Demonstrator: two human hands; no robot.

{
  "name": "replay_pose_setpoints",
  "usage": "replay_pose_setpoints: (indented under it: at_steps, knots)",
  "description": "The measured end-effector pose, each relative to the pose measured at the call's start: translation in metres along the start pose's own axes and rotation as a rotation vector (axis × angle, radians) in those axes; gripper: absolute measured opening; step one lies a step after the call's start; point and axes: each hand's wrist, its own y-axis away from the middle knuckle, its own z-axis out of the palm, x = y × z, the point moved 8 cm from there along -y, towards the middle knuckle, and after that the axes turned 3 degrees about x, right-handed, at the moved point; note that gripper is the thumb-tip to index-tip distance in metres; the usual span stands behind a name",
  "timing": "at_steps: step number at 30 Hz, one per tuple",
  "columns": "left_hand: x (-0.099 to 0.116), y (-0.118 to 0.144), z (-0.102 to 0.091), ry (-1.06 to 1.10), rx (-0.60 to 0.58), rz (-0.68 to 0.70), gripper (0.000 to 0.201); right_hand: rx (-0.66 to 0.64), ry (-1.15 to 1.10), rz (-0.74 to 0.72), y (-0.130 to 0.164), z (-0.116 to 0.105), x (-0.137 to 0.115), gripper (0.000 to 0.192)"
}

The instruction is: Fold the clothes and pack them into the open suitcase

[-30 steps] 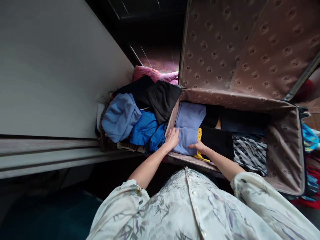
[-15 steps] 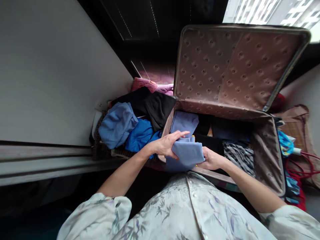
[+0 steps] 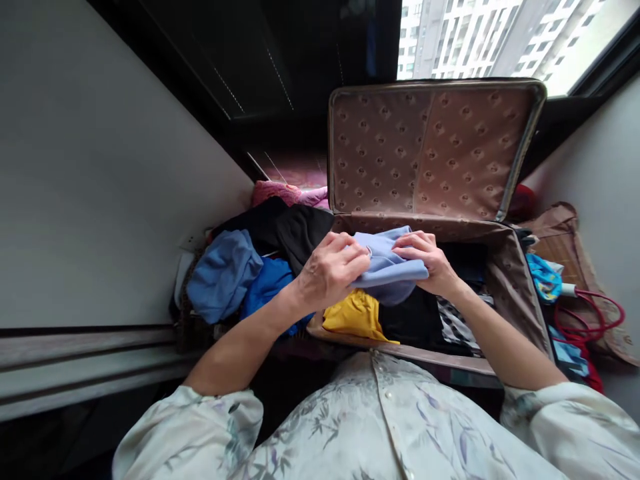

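Note:
My left hand [image 3: 327, 270] and my right hand [image 3: 427, 261] both grip a folded light-blue garment [image 3: 387, 267], held up above the open suitcase [image 3: 520, 293]. Below it in the case lie a yellow cloth [image 3: 355, 315], dark clothes [image 3: 407, 319] and a black-and-white striped piece [image 3: 457, 323]. The suitcase lid [image 3: 425, 150] stands upright behind, lined in patterned beige fabric.
A heap of clothes lies left of the case: a blue-grey piece [image 3: 223, 273], a bright blue one [image 3: 267, 283], black ones [image 3: 285, 230] and pink ones [image 3: 285, 193]. A white wall [image 3: 100, 200] is at the left. Bags and red cords [image 3: 590, 313] sit at the right.
Both hands took the light-blue garment from the case's left end and lifted it up, uncovering the yellow cloth. The view tilted up, showing the whole lid and a window.

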Motion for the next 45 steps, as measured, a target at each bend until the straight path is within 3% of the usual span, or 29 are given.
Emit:
replay_pose_setpoints:
  at_steps: [3,5,11,14,16,18,21,23,25,28,30,33,37,42,45]
  knots:
    - [0.023,0.013,0.011,-0.053,-0.079,0.061,0.02,-0.025,0.032,-0.008,0.02,0.013,0.006,0.032]
    - [0.032,0.033,0.041,-0.063,-0.153,0.057,0.024,-0.1,0.054,0.01,0.049,0.041,0.021,0.035]
    - [0.036,0.12,0.206,0.045,-0.575,-0.041,0.023,-0.559,-0.003,0.153,0.177,0.169,0.08,0.036]
    - [0.043,0.155,0.257,0.193,-0.691,-0.038,0.02,-0.717,-0.075,0.189,0.227,0.208,0.084,0.039]
    - [0.047,0.164,0.268,0.287,-0.675,-0.042,0.02,-0.73,-0.122,0.218,0.244,0.217,0.083,0.042]
    - [0.043,0.162,0.266,0.386,-0.623,-0.074,0.021,-0.708,-0.171,0.266,0.252,0.217,0.084,0.044]
    - [0.017,0.137,0.255,0.591,-0.502,-0.161,0.035,-0.625,-0.298,0.41,0.251,0.211,0.098,0.041]
    - [-0.021,0.111,0.252,0.715,-0.367,-0.283,0.049,-0.499,-0.431,0.59,0.242,0.204,0.122,0.037]
    - [-0.074,0.089,0.261,0.765,-0.236,-0.475,0.06,-0.331,-0.527,0.854,0.237,0.2,0.159,0.038]
    - [-0.144,0.079,0.298,0.718,-0.194,-0.811,0.071,-0.163,-0.509,1.195,0.239,0.203,0.211,0.038]
    - [-0.169,0.095,0.326,0.626,-0.22,-1.064,0.072,-0.133,-0.439,1.307,0.245,0.211,0.233,0.033]
    - [-0.167,0.138,0.356,0.534,-0.268,-1.346,0.063,-0.091,-0.329,1.394,0.259,0.222,0.25,0.029]
    - [-0.138,0.174,0.367,0.44,-0.305,-1.359,0.052,-0.005,-0.241,1.389,0.272,0.23,0.25,0.035]
    - [-0.136,0.174,0.373,0.363,-0.323,-1.344,0.065,0.07,-0.111,1.345,0.272,0.227,0.249,0.036]
    - [-0.142,0.164,0.384,0.449,-0.352,-1.36,0.07,0.097,-0.05,1.337,0.268,0.226,0.249,0.05]
